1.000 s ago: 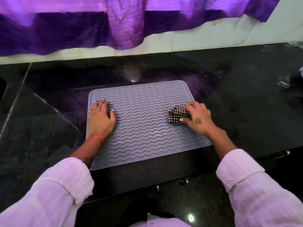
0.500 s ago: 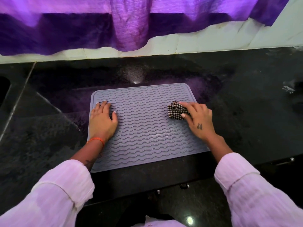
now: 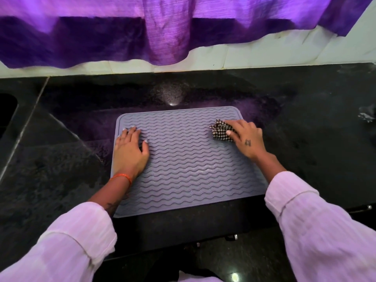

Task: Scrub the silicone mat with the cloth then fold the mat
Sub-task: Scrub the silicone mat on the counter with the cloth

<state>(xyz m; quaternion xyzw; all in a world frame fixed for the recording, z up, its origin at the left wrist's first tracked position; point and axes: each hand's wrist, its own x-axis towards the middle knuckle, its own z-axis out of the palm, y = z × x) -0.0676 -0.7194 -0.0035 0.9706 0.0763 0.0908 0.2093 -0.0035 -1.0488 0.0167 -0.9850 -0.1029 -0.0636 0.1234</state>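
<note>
Grey ribbed mat (image 3: 189,163) flat on the black counter (image 3: 305,139), centre of frame, unfolded. Left hand (image 3: 130,153) at the mat's left edge, pressed palm-down, fingers straight and together, holding nothing. Right hand (image 3: 245,139) near the mat's upper right corner, fingers curled over a bunched checked cloth (image 3: 220,130), pressing it to the ribs. Purple curtain (image 3: 162,29) across the top of frame, above pale wall tiles (image 3: 264,58).

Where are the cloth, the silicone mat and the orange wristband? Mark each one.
cloth (image 3: 220,131): head view, on its checked folds left of the right hand's fingers.
silicone mat (image 3: 189,169): head view, on its bare wavy middle.
orange wristband (image 3: 122,177): head view, on the band across the left wrist.
</note>
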